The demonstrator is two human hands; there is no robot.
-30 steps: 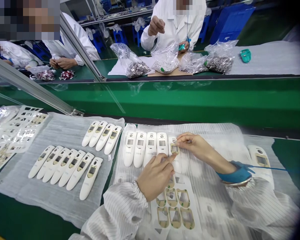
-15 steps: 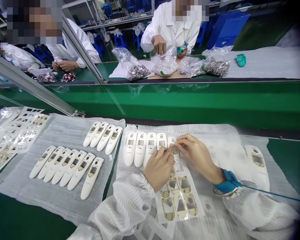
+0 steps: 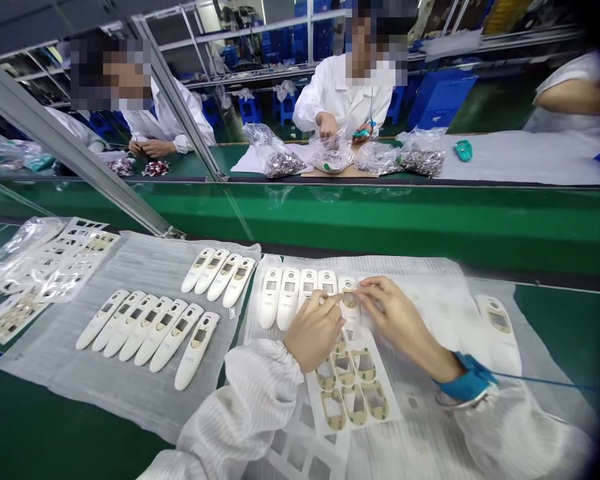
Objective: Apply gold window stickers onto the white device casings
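A white handheld-device casing [image 3: 349, 317] lies upright between my hands, with a beige adhesive sticker [image 3: 350, 300] around its window. My left hand [image 3: 316, 328] reaches in from the left, index finger stretched onto the sticker's upper edge and the other fingers bent. My right hand [image 3: 397, 317] is at the casing's right edge; thumb and fingers are apart, and nothing shows between them. Whether its fingertips touch the casing I cannot tell. To the left, several bare casings [image 3: 269, 307] stand in a row. Just below lies a backing sheet [image 3: 387, 419] carrying several stickers.
Several stickered casings [image 3: 190, 360] lie on the left foam sheet [image 3: 130, 393], and another casing [image 3: 500, 333] rests at right. More sticker sheets [image 3: 75, 267] are at far left. Across the green divider [image 3: 380, 227], co-workers sit behind bags of small parts [image 3: 283, 162]. A blue wrist strap [image 3: 467, 380] trails a cord.
My right fingers have spread and drawn slightly away from the sticker. My left index finger now lies straighter across its upper edge. The camera view has tilted up and shifted.
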